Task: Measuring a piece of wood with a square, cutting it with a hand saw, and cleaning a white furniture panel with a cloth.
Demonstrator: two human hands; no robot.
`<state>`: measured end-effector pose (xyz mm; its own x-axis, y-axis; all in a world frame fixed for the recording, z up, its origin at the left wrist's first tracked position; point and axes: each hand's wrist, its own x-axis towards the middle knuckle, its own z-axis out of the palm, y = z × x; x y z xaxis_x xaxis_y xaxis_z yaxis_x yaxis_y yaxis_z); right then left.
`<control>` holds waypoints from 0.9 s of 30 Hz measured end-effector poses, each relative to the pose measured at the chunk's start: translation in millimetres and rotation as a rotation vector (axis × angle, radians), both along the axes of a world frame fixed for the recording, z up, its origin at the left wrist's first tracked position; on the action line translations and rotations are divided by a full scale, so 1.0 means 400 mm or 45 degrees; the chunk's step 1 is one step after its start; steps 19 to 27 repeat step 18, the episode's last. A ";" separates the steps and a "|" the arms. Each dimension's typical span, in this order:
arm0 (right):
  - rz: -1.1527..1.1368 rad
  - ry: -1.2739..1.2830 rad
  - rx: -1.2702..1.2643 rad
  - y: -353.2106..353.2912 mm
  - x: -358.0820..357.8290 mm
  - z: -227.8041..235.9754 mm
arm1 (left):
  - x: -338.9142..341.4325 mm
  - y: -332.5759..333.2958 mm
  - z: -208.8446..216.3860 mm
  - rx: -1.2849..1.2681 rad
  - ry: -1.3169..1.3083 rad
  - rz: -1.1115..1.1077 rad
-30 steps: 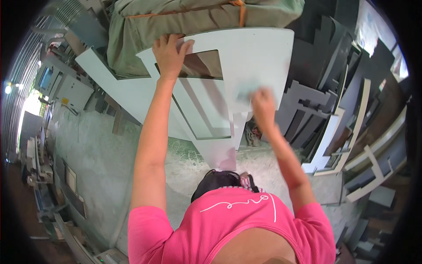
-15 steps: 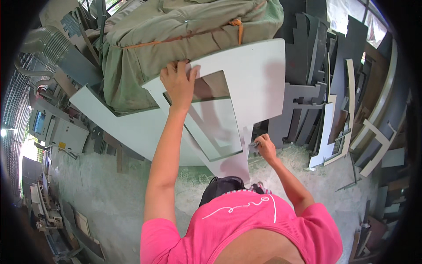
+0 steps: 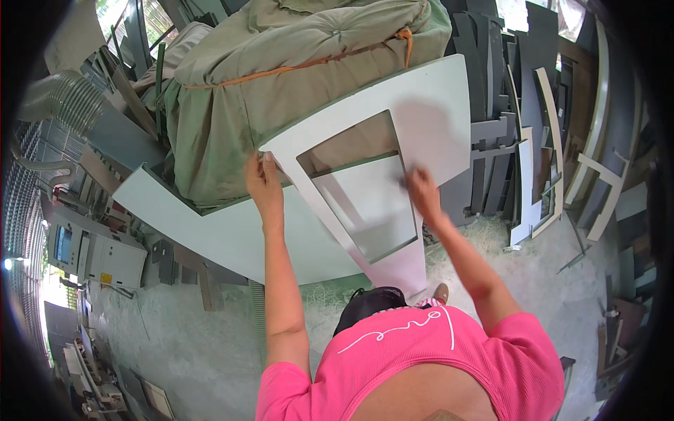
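Observation:
A white board (image 3: 435,126) with a four-sided cut-out stands tilted in front of me. My left hand (image 3: 265,189) is closed on its upper left corner, thumb on the near side. At the right edge of the cut-out is my right hand (image 3: 425,196), fingers closed and slightly smeared by motion. A small dark grey piece shows at its fingertips, too blurred to name. Behind this board leans another white board (image 3: 232,242), partly seen through the opening.
A big bundle under a green-brown cloth (image 3: 225,126), tied with orange cord, stands behind the boards. Dark offcut panels (image 3: 491,140) lean at the right. A grey machine cabinet (image 3: 116,259) and a ribbed duct (image 3: 63,102) are at the left. My black bag (image 3: 368,309) hangs at my waist.
My left hand has shifted from the board's top edge down to its left corner. My right hand has risen from the board's lower right edge to beside the cut-out. The board appears turned slightly.

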<state>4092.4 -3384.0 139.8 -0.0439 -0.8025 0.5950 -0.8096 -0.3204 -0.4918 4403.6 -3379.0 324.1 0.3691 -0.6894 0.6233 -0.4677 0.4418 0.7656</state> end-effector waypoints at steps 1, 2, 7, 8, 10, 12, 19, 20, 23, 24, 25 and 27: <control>0.113 0.123 -0.046 0.090 0.005 -0.090 | 0.024 -0.003 -0.020 -0.004 0.008 0.006; 0.243 -0.043 0.360 0.153 -0.012 -0.175 | 0.035 -0.016 -0.030 0.079 0.100 -0.152; -0.050 -0.254 -0.375 0.001 0.034 0.220 | 0.045 -0.015 -0.044 0.201 0.320 -0.361; -0.081 -0.390 -0.483 -0.024 0.050 0.347 | 0.026 -0.002 -0.023 0.134 0.474 -0.373; -0.200 -0.530 -0.554 -0.085 0.082 0.480 | 0.003 0.007 0.002 0.057 0.616 -0.385; -0.165 -0.443 -0.511 -0.101 0.184 0.512 | 0.011 0.007 0.012 0.088 0.482 -0.321; 0.386 -0.022 -0.574 -0.007 0.538 0.414 | 0.069 0.012 0.069 0.367 0.301 -0.415; 0.386 -0.022 -0.574 -0.007 0.538 0.414 | 0.069 0.012 0.069 0.367 0.301 -0.415; 0.386 -0.022 -0.574 -0.007 0.538 0.414 | 0.069 0.012 0.069 0.367 0.301 -0.415; 0.386 -0.022 -0.574 -0.007 0.538 0.414 | 0.069 0.012 0.069 0.367 0.301 -0.415; 0.386 -0.022 -0.574 -0.007 0.538 0.414 | 0.069 0.012 0.069 0.367 0.301 -0.415; 0.386 -0.022 -0.574 -0.007 0.538 0.414 | 0.069 0.012 0.069 0.367 0.301 -0.415</control>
